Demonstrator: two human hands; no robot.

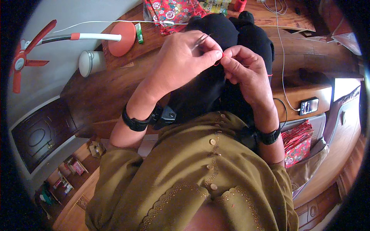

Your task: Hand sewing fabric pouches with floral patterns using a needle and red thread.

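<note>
My left hand (181, 61) pinches a thin metal needle (202, 39) between thumb and fingers, its tip pointing up and right. My right hand (246, 71) is closed on a red thread (220, 61), meeting the left hand's fingertips. Both hands are raised above a black cloth (227, 34) that lies over the wooden table (115, 88) and hangs toward my lap. Each wrist wears a black band. The thread's far end is hidden behind my right hand.
A red floral cloth (171, 11) and a red thread spool (240, 4) lie at the table's far edge. A small fan with an orange base (122, 38) and a white jar (90, 62) stand on the left. A phone (309, 106) on a white cable rests at right.
</note>
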